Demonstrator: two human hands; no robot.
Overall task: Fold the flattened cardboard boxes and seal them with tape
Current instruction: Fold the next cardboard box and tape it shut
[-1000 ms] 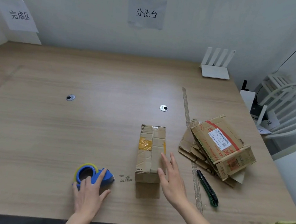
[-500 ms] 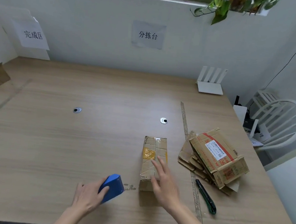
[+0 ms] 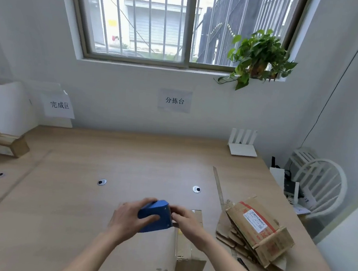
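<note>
Nearest me, toward the table's [image 3: 56, 222] front edge, I see the folded cardboard box [image 3: 189, 254] standing right of centre, its far end hidden behind my right hand [image 3: 184, 220]. Just above and left of it I hold the blue tape dispenser [image 3: 155, 217] off the table in both hands. My left hand [image 3: 129, 219] grips its body, thumb across the near face and fingers [image 3: 145, 201] curled over the top. My right hand sits at the dispenser's right end, fingers bent in against it; I cannot tell whether they pinch tape or only the housing.

To the right, near the table's right edge, a stack of flattened cardboard boxes [image 3: 256, 232] lies with a labelled one on top. A long ruler [image 3: 219, 187] runs away from the stack toward the back. Two round grommets [image 3: 196, 189] sit mid-table.

Further off, a small sealed box [image 3: 6, 144] rests at the far left corner, and a white router [image 3: 242, 142] stands at the far right corner. Beyond the right edge is a white chair [image 3: 319, 188]. On the wall hang two paper signs [image 3: 175, 100], with a potted plant [image 3: 257, 57] on the windowsill above.
</note>
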